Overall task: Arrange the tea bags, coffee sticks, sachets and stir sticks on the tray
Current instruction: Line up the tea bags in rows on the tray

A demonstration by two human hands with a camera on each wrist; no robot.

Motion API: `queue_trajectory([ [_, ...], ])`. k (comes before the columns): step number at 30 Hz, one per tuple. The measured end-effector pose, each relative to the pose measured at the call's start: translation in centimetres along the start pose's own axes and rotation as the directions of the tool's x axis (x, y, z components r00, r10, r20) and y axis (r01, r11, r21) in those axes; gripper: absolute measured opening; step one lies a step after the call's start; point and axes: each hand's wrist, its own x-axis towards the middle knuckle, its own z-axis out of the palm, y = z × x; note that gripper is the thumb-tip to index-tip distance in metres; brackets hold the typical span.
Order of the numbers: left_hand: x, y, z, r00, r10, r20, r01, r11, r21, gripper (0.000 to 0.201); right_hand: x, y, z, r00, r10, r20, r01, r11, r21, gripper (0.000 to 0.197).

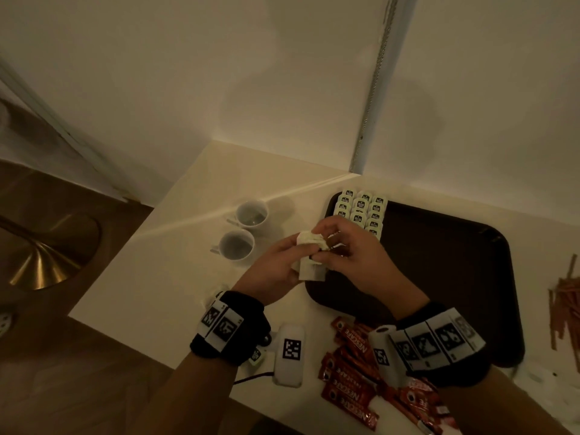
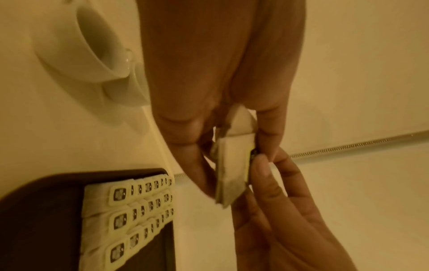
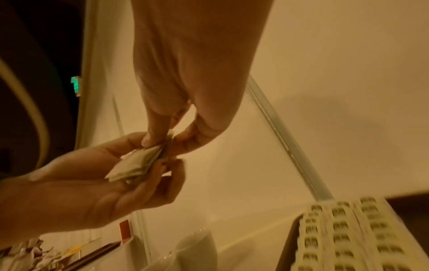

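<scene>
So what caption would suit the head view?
Both hands hold a small stack of tea bags above the dark tray, near three laid rows.

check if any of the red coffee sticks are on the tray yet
No, the red coffee sticks all lie on the table in front of the dark tray, which holds only the rows of tea bags.

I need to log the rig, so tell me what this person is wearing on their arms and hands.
Both hands are bare. The left wrist wears a black band with white tiles bearing black square-patterned markers; a thin dark cable trails from it. The right wrist has a matching black band and marker tiles.
</scene>
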Motion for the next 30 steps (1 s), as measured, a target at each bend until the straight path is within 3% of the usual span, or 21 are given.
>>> queue_trajectory([
  [3, 0.1, 0.7, 1.0, 0.995, -0.041, 0.089, 0.057, 0.981, -0.184, 0.026, 0.6, -0.2, -0.5, 0.997, -0.071, -0.022, 0.069, 0.993, -0.092, 0.032],
  [7, 0.7, 1.3, 1.5, 0.996, -0.037, 0.086, 0.056, 0.973, -0.225, 0.041, 1.2, -0.2, -1.4, 0.983, -0.181, -0.010, 0.172, 0.950, -0.260, 0.026],
  [12, 1.7, 1.5, 1.7, 0.998, -0.041, 0.037, 0.049, 0.973, -0.225, 0.058, 2.0, -0.6, -2.4, 0.988, -0.152, 0.008, 0.146, 0.935, -0.322, 0.026],
  [17, 2.4, 1.4, 1.8, 0.999, -0.001, 0.038, 0.009, 0.979, -0.203, 0.060, 2.6, -1.4, -3.3, 0.993, -0.111, 0.045, 0.119, 0.934, -0.337, 0.010],
  [20, 2.6, 1.2, 2.0, 0.999, 0.050, -0.021, -0.053, 0.980, -0.192, 0.057, 3.1, -2.6, -4.4, 0.992, -0.094, 0.088, 0.117, 0.941, -0.317, 0.011],
  [25, 2.9, 1.3, 2.8, 0.979, 0.176, -0.105, -0.196, 0.953, -0.232, 0.037, 4.9, -6.4, -6.9, 0.988, -0.149, 0.045, 0.155, 0.916, -0.370, 0.009],
  [28, 3.1, 2.0, 3.8, 0.963, 0.261, -0.070, -0.270, 0.925, -0.269, 0.044, 6.0, -9.4, -7.9, 0.980, -0.183, 0.075, 0.196, 0.834, -0.517, 0.014],
  [30, 3.2, 2.7, 4.7, 0.955, 0.293, -0.038, -0.292, 0.916, -0.274, 0.036, 6.5, -11.1, -8.1, 0.976, -0.187, 0.111, 0.216, 0.766, -0.606, 0.015],
])
